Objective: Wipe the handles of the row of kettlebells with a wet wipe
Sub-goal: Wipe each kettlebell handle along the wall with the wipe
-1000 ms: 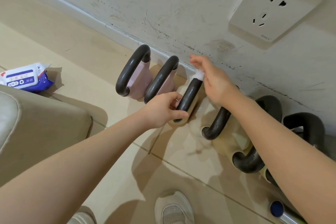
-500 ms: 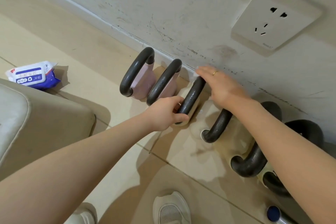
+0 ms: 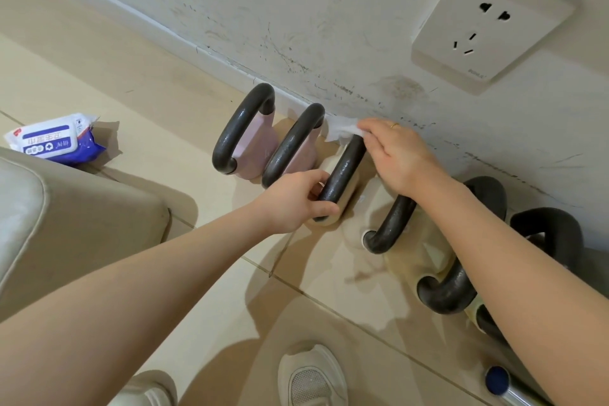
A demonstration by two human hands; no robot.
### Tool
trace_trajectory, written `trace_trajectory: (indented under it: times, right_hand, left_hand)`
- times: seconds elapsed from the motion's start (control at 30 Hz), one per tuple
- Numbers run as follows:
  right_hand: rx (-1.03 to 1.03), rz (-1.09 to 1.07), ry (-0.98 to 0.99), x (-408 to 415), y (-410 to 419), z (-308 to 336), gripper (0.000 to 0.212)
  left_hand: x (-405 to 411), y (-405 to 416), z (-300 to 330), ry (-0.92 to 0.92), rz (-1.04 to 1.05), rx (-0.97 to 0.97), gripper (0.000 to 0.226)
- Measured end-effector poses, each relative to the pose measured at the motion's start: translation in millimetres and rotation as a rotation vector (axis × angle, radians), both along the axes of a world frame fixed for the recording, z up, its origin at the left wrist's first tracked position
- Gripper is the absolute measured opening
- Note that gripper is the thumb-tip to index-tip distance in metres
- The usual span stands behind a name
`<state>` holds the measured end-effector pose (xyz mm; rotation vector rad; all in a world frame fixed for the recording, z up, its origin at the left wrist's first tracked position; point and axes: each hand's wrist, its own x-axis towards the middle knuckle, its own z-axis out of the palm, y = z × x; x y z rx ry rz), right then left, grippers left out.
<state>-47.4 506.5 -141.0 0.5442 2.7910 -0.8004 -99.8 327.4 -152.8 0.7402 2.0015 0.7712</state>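
Several kettlebells stand in a row along the wall. Two at the left have pink bodies: the first kettlebell [image 3: 244, 132] and the second kettlebell [image 3: 295, 145]. The third kettlebell's black handle [image 3: 344, 171] is gripped at its near end by my left hand [image 3: 293, 201]. My right hand [image 3: 398, 155] pinches a white wet wipe [image 3: 341, 130] at the far end of that same handle, near the wall. Cream-bodied kettlebells follow to the right: the fourth handle [image 3: 390, 224] and the fifth handle [image 3: 451, 287], partly hidden by my right arm.
A blue and white wet-wipe pack [image 3: 54, 138] lies on the tile floor at left. A beige cushioned seat [image 3: 66, 224] fills the lower left. A wall socket [image 3: 487, 23] sits upper right. My white shoes [image 3: 311, 376] stand below. A blue-tipped metal bar [image 3: 504, 386] lies at lower right.
My right hand slid along the third handle's far end, and the wipe now sticks out to the left of my fingers. My left hand stayed gripping the handle's near end.
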Motion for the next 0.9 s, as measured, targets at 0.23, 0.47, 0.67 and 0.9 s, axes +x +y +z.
trace_trajectory:
  times: [0.23,0.47,0.67,0.9]
  right_hand:
    - [0.028,-0.182,0.091,-17,-9,-5,0.019]
    - [0.007,0.198,0.100,6,-13,-13,0.041]
    - [-0.073,0.033,-0.058,-14,-1,-10,0.059]
    - [-0.592,-0.399,-0.018,-25,-7,-13,0.033]
  left_hand:
    - [0,2,1,0.017,-0.019,-0.021,0.035]
    - [-1,1,0,0.024,-0.031,-0.012,0.034]
    - [-2,1,-4,0.044,-0.050,-0.004,0.032]
    - [-4,0,-7,0.058,-0.072,0.009,0.034]
